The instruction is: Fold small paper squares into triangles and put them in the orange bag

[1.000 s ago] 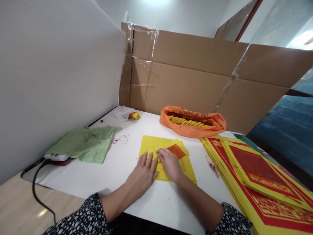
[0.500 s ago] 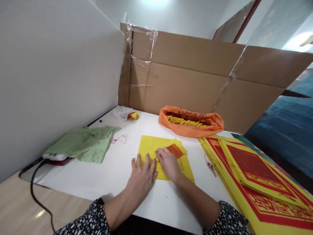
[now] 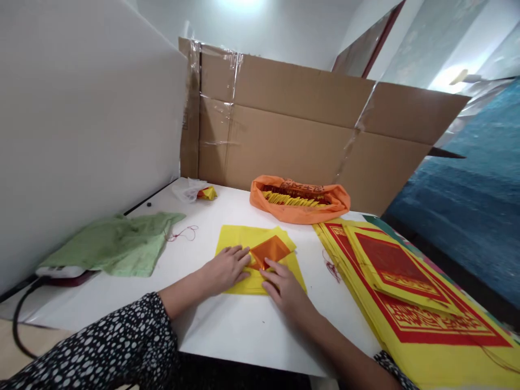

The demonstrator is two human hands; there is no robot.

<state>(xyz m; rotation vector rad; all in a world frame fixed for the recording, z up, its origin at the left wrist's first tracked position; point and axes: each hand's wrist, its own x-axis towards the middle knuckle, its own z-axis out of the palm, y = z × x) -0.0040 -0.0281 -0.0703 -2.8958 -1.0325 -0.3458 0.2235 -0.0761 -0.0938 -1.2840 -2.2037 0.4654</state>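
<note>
A sheet of yellow paper point(image 3: 234, 235) lies flat on the white table, with smaller yellow paper and a shiny orange square point(image 3: 273, 250) set cornerwise on top. My left hand point(image 3: 228, 266) rests on the left part of the paper, its fingers flat and reaching to the left corner of the orange square. From the lower right, my right hand point(image 3: 286, 285) touches the square's lower corner with its fingertips. Its fingers are bent a little and apart. Neither hand grips anything that I can see; the paper under the fingers is hidden.
Behind the paper stands an orange bag point(image 3: 300, 215) packed with folded yellow pieces. Stacks of red-and-yellow printed paper point(image 3: 400, 271) lie at right. A green cloth point(image 3: 134, 244), red string point(image 3: 182, 234) and clear plastic bag point(image 3: 187, 191) are at left. A cardboard panel point(image 3: 280, 135) closes the back.
My left hand has moved up the paper and turned toward the right. My right hand has drawn down off the orange square, which now shows more fully. The camera view has shifted.
</note>
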